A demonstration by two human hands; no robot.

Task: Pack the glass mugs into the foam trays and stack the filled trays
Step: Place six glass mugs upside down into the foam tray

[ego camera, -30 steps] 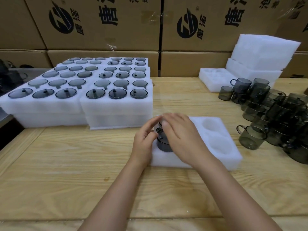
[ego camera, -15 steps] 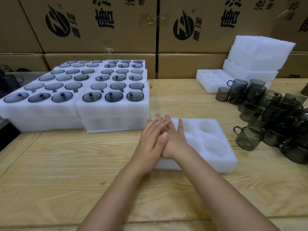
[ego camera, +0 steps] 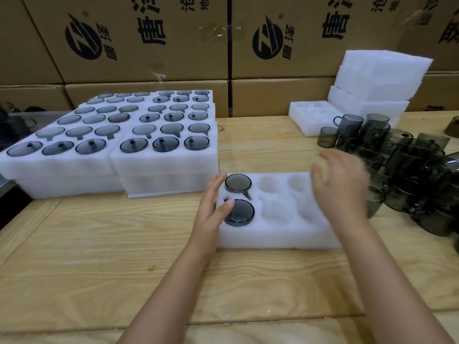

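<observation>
Both hands had parted since half a second earlier, when they lay stacked and pressed down on the left end of the foam tray (ego camera: 280, 235). Left hand (ego camera: 213, 207) rested with straight fingers along that tray's left edge, its thumb touching the rim of the near mug (ego camera: 239, 212). Right hand (ego camera: 340, 186), blurred and with fingers spread, holding nothing, had swung over the tray's right end toward the loose mugs (ego camera: 409, 170) heaped at the right of the frame.

The far mug (ego camera: 238, 182) and the near one, covered by the hands before, now showed seated in the two leftmost pockets; four pockets were empty.

Cardboard boxes (ego camera: 139, 40) along the back wall bore a round black logo and large black Chinese characters.

Filled trays (ego camera: 164, 165) stood stacked at left centre and empty foam trays (ego camera: 380, 78) at upper right, all on a pale wooden table (ego camera: 111, 256).
</observation>
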